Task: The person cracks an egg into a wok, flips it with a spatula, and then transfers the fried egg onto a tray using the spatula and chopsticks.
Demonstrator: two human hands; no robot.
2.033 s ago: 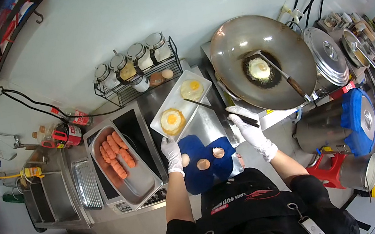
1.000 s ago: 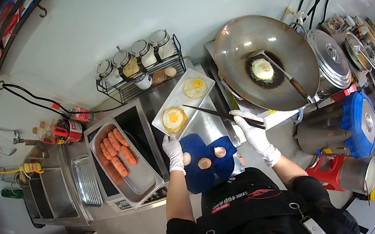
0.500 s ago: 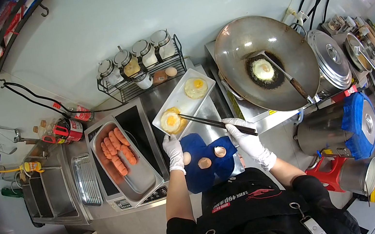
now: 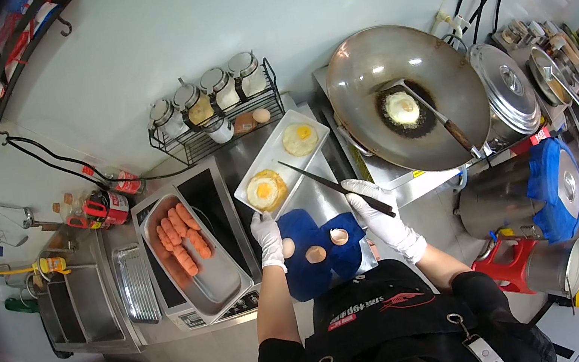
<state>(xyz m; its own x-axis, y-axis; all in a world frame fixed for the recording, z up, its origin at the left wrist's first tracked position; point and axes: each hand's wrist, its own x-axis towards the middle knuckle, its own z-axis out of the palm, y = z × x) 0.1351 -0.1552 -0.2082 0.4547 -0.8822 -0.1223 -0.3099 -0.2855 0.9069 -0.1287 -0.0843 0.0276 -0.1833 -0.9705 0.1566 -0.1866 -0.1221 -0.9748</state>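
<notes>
My left hand (image 4: 267, 239), in a white glove, grips the near end of a white tray (image 4: 287, 156). Two fried eggs lie in the tray, one (image 4: 266, 190) at the near end and one (image 4: 299, 138) at the far end. My right hand (image 4: 380, 218), also gloved, is closed on dark chopsticks (image 4: 336, 187), whose tips are over the tray between the eggs, touching neither. Another egg (image 4: 401, 108) sits in the wok (image 4: 401, 49), beside a spatula (image 4: 454, 130). Below the tray, a blue carton (image 4: 300, 226) holds an egg and eggshells.
A metal pan (image 4: 219, 287) with sausages (image 4: 179, 236) stands on the left cooktop. Seasoning jars (image 4: 217, 85) fill a wire rack behind the tray. A lidded pot (image 4: 509, 82) is right of the wok. A sink (image 4: 88, 296) lies far left, a red stool (image 4: 506, 264) lower right.
The chopstick tips have moved away from the near egg, up and right over the tray's middle. The near egg lies slightly further left. Both hands keep their holds.
</notes>
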